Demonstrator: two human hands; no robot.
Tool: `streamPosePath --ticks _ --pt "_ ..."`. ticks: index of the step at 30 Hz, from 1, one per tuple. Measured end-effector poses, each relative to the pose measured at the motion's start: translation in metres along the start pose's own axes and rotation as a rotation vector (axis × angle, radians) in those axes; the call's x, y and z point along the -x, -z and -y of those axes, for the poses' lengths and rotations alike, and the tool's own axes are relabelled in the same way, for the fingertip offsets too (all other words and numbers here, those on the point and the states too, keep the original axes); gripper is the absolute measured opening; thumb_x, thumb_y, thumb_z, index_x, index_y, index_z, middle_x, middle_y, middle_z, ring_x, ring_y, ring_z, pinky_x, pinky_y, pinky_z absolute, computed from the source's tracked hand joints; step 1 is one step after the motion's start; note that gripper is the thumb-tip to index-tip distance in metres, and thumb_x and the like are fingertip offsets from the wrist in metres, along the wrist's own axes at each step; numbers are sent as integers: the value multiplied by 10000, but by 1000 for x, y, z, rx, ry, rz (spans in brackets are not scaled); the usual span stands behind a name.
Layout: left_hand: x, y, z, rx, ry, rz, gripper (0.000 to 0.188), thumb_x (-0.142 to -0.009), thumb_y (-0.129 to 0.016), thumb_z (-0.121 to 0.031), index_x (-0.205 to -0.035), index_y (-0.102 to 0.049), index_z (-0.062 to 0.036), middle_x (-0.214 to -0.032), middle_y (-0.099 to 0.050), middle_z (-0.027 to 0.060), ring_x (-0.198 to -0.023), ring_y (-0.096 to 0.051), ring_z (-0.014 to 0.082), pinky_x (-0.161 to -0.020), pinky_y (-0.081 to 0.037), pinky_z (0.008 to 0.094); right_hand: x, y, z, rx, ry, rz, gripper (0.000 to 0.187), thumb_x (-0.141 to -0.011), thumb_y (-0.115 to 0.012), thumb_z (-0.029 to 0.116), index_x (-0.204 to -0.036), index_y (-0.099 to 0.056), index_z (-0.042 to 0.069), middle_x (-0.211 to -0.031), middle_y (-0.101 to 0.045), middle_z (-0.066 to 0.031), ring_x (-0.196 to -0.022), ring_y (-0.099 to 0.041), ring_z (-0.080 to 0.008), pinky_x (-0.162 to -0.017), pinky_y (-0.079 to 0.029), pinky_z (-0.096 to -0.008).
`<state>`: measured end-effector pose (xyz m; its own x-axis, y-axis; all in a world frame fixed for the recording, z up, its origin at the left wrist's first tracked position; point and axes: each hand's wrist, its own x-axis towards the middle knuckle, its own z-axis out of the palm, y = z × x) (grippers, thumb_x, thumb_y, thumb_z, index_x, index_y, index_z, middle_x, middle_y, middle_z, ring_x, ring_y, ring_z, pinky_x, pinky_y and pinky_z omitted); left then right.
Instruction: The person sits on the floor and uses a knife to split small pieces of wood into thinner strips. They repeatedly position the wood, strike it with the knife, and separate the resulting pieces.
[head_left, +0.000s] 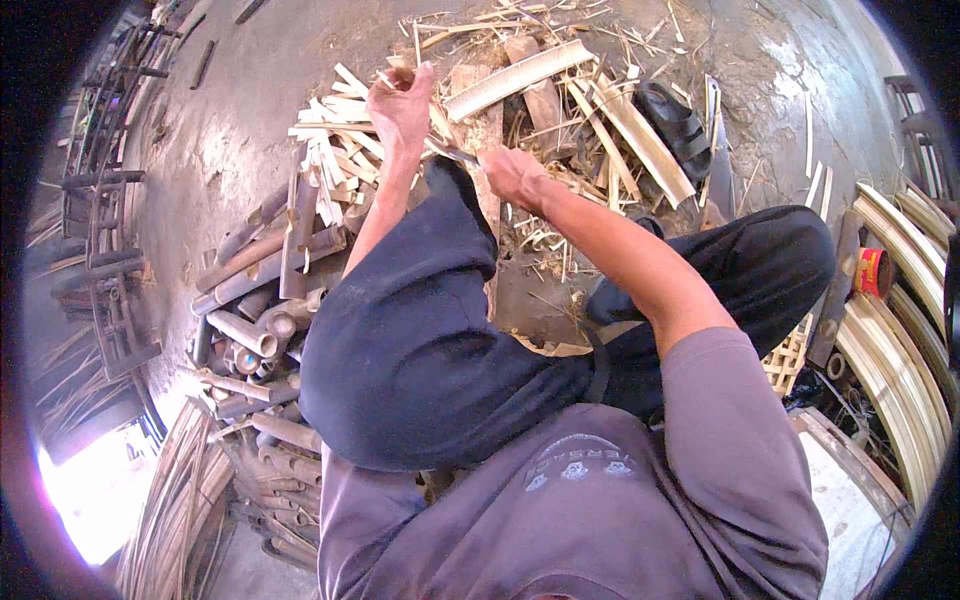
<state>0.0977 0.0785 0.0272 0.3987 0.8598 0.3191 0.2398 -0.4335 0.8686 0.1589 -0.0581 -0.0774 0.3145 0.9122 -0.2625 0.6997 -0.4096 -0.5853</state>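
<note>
Gripping a knife (457, 153), the R hand (515, 180) is closed at upper ctr.; the blade is pointed L, btwn the hands, just above the trousered L knee (455, 215). The L hand (400, 110), upper L of ctr., is curled, but what's held can't be told. Pale bamboo splints (335, 150) are heaped beside it. A split bamboo pc. (525, 78) is laid at top ctr., a black sandal (675, 130) upper R. Bamboo tubes (240, 333) are piled ctr. L; long slats (890, 385) are stacked far R, w/ a red tin (870, 272) nearby.

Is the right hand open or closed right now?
Closed: the right hand is curled into a fist, and a dark knife-like tool sticks out of it toward the person's left. Its handle is hidden.
</note>
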Motion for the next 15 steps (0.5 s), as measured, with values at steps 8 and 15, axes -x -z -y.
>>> streamPosePath --ticks 8,15 --pt "12 3 10 -52 -68 -95 312 -810 -714 -266 -715 -604 10 -583 -585 27 -529 -512 115 -522 -426 310 7 -22 -22 29 -24 13 280 -743 -664 200 -942 -646 4 -958 -670 -234 -924 -663 -382 -787 -536 -464" --pt "7 -13 4 -27 -102 -129 274 -828 -699 -237 -736 -617 8 -616 -604 41 -577 -530 108 -567 -452 291 2 -44 -47 10 -52 173 285 -750 -630 181 -946 -647 -24 -899 -676 -235 -870 -672 -397 -774 -543 -489"
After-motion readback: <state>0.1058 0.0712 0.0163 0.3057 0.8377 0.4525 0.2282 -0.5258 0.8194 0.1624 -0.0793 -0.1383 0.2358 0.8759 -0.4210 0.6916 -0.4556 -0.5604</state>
